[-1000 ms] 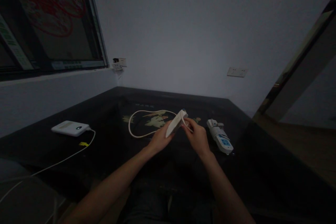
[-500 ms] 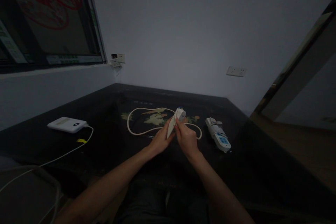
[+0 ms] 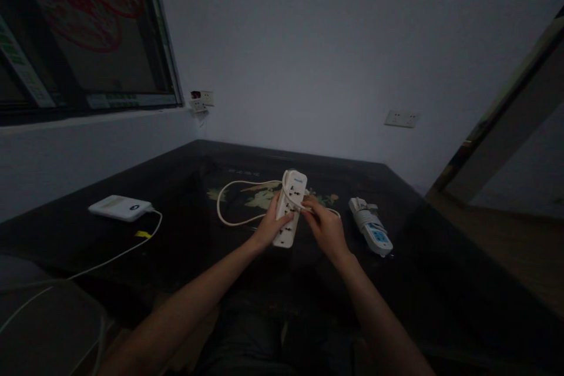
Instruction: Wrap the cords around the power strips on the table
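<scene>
Above a dark table, my left hand grips a white power strip from its left side, socket face turned toward me. Its cream cord runs over the top end of the strip and loops out on the table to the left. My right hand pinches that cord where it crosses the strip's right edge. Both hands are closed around what they hold.
A second white power strip with its cord wound round it lies to the right. A white power bank with a white cable sits at the left. Wall sockets are behind; a window is upper left.
The power strip has been turned from edge-on to face me, sockets showing. The cord now lies over its top end, and my right hand has shifted onto the cord at the strip's right side.
</scene>
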Demonstrator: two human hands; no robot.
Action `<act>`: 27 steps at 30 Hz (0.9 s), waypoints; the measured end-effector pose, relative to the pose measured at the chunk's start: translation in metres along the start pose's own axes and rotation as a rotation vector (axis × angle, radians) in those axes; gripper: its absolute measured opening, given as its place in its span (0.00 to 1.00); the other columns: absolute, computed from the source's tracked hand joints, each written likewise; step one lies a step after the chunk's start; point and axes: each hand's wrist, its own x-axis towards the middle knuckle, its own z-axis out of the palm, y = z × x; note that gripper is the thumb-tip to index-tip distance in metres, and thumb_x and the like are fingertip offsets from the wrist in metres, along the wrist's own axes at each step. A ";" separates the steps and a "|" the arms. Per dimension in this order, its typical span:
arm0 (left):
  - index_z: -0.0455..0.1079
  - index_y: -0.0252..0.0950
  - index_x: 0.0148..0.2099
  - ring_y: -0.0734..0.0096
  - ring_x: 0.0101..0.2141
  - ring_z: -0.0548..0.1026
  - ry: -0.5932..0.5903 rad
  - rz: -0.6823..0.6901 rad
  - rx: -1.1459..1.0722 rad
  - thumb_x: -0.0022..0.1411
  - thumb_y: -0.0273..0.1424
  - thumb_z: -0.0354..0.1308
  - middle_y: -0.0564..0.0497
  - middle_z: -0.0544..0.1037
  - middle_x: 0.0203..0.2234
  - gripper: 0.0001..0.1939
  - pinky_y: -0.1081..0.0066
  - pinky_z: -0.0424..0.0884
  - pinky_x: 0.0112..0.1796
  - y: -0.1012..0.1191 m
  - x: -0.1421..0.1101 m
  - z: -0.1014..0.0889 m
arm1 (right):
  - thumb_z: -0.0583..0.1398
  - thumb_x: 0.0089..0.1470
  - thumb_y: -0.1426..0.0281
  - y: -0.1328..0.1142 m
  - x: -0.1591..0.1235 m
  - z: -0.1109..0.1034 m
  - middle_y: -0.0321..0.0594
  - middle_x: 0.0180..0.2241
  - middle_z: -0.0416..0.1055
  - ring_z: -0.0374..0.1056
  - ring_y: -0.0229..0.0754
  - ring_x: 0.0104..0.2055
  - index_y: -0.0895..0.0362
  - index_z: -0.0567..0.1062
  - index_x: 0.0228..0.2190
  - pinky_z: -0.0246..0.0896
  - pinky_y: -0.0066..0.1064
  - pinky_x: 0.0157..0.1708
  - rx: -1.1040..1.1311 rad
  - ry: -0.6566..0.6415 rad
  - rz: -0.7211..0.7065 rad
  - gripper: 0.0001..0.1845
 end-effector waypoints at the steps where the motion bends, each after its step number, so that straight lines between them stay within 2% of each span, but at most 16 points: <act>1: 0.49 0.39 0.64 0.54 0.53 0.68 0.007 -0.045 -0.054 0.53 0.35 0.62 0.42 0.64 0.58 0.40 0.57 0.65 0.52 0.002 0.000 0.000 | 0.55 0.59 0.65 0.004 0.001 -0.002 0.45 0.40 0.78 0.73 0.47 0.40 0.55 0.76 0.43 0.65 0.35 0.41 0.050 0.008 0.009 0.14; 3: 0.45 0.42 0.65 0.57 0.40 0.76 -0.016 -0.163 -0.179 0.54 0.35 0.62 0.41 0.72 0.49 0.41 0.57 0.73 0.39 0.006 -0.001 -0.001 | 0.56 0.58 0.63 0.013 0.003 -0.004 0.45 0.37 0.78 0.73 0.47 0.37 0.56 0.78 0.38 0.65 0.35 0.38 0.147 0.015 0.034 0.13; 5: 0.42 0.43 0.65 0.61 0.30 0.77 -0.056 -0.246 -0.292 0.54 0.35 0.61 0.44 0.76 0.41 0.42 0.60 0.75 0.30 0.009 -0.003 -0.002 | 0.57 0.57 0.62 0.020 0.004 -0.007 0.44 0.34 0.78 0.73 0.46 0.35 0.56 0.78 0.35 0.65 0.35 0.37 0.252 0.032 0.079 0.13; 6: 0.42 0.43 0.65 0.62 0.28 0.77 -0.076 -0.261 -0.337 0.54 0.34 0.62 0.45 0.77 0.39 0.42 0.61 0.75 0.28 0.011 -0.004 -0.003 | 0.58 0.56 0.61 0.022 0.005 -0.009 0.44 0.33 0.78 0.73 0.46 0.35 0.56 0.79 0.33 0.65 0.35 0.37 0.302 0.041 0.106 0.13; 9: 0.49 0.41 0.62 0.63 0.28 0.78 -0.125 -0.258 -0.438 0.55 0.33 0.61 0.45 0.78 0.35 0.35 0.64 0.76 0.26 0.014 -0.005 -0.004 | 0.60 0.52 0.60 0.027 0.007 -0.014 0.43 0.31 0.78 0.72 0.46 0.34 0.57 0.79 0.30 0.65 0.35 0.35 0.419 0.054 0.167 0.13; 13: 0.55 0.38 0.57 0.64 0.28 0.77 -0.182 -0.264 -0.506 0.56 0.33 0.61 0.45 0.79 0.34 0.28 0.66 0.76 0.25 0.016 -0.007 -0.003 | 0.62 0.49 0.59 0.027 0.009 -0.023 0.41 0.28 0.77 0.71 0.45 0.31 0.57 0.79 0.28 0.64 0.33 0.32 0.465 0.076 0.197 0.14; 21: 0.58 0.36 0.53 0.65 0.28 0.77 -0.262 -0.280 -0.573 0.56 0.34 0.61 0.45 0.78 0.34 0.25 0.67 0.75 0.26 0.013 -0.008 -0.004 | 0.57 0.53 0.60 0.031 0.010 -0.031 0.39 0.25 0.75 0.69 0.44 0.31 0.56 0.77 0.23 0.60 0.31 0.32 0.427 0.063 0.170 0.15; 27: 0.59 0.35 0.52 0.65 0.29 0.76 -0.322 -0.295 -0.566 0.55 0.34 0.61 0.44 0.77 0.34 0.24 0.67 0.74 0.26 0.013 -0.009 -0.007 | 0.56 0.53 0.56 0.037 0.010 -0.034 0.37 0.21 0.69 0.63 0.41 0.27 0.56 0.73 0.20 0.56 0.29 0.28 0.418 0.040 0.167 0.19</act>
